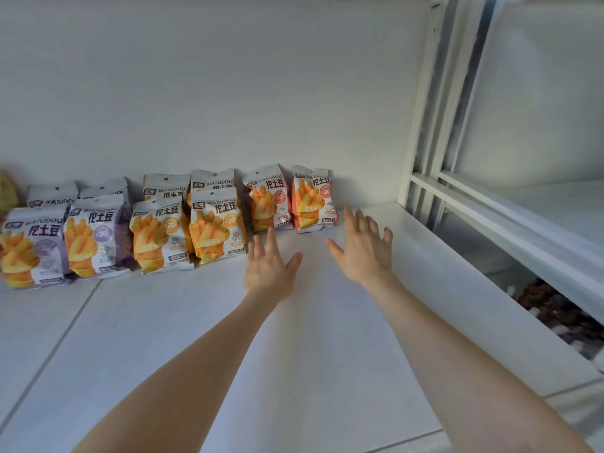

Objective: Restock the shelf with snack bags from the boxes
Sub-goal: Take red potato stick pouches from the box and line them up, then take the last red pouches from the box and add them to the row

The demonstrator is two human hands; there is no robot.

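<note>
Two bare hands, the left hand point(269, 268) and right hand point(364, 248), reach over the smooth white shelf point(294, 338) with fingers spread wide, holding nothing. Shiny, puffy red snack bags point(291, 199) stand against the back wall, probably so shoppers see their fronts.

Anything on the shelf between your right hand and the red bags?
Nothing: head view shows only bare white shelf between the right hand and the red bags.
</note>
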